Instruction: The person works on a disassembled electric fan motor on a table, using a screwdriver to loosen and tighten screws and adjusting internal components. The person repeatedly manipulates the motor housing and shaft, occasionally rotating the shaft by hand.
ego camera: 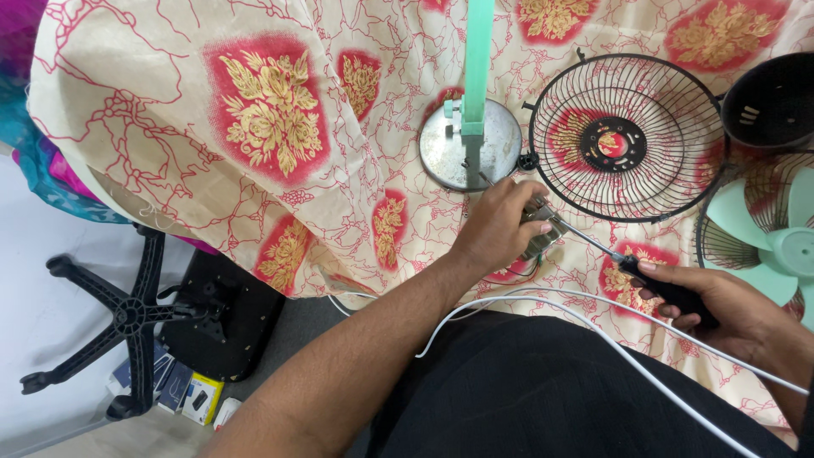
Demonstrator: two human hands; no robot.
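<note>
- The surface wears a cream cloth printed with red patches, gold flowers and thin red veining.
- A black wire fan guard lies flat on the cloth at upper right, round, with a red and gold hub at its middle; a second guard carrying the pale green fan blade sits at the right edge.
- A round metal base with a green upright pole stands just left of the guard.
- A white cable crosses the dark lap below.
- The left hand closes over a small grey part, from which thin red and dark wires trail, just below the base.
- The right hand grips the black handle of a screwdriver, its slim shaft slanting up-left, tip at the grey part.
</note>
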